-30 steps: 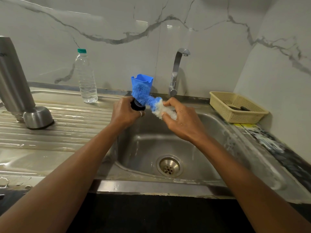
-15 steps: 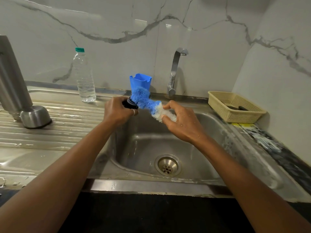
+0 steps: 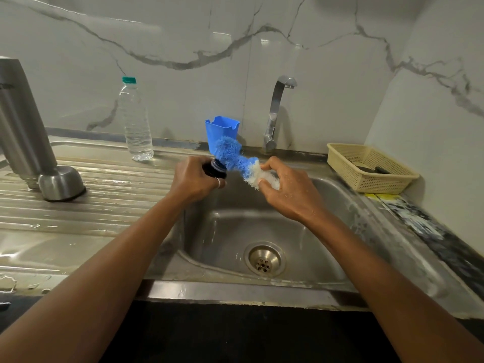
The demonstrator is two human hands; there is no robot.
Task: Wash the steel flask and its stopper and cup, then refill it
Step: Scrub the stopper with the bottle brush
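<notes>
Over the back left of the sink basin (image 3: 262,224), my left hand (image 3: 195,180) grips the dark stopper (image 3: 214,170), of which only the end shows. My right hand (image 3: 290,189) pinches a blue and white bottle brush (image 3: 235,159) by its white bristles, and the blue bristle end presses against the stopper. The steel flask (image 3: 21,127) stands upside down on the drainboard at far left. Its steel cup (image 3: 61,183) sits mouth down beside it.
A clear water bottle (image 3: 136,121) with a green cap stands at the back of the drainboard (image 3: 104,205). A blue plastic holder (image 3: 222,129) and the tap (image 3: 275,113) are behind the basin. A beige basket (image 3: 372,167) sits at the right.
The brush's blue end has shifted slightly against the stopper. Both hands stay in much the same place over the sink.
</notes>
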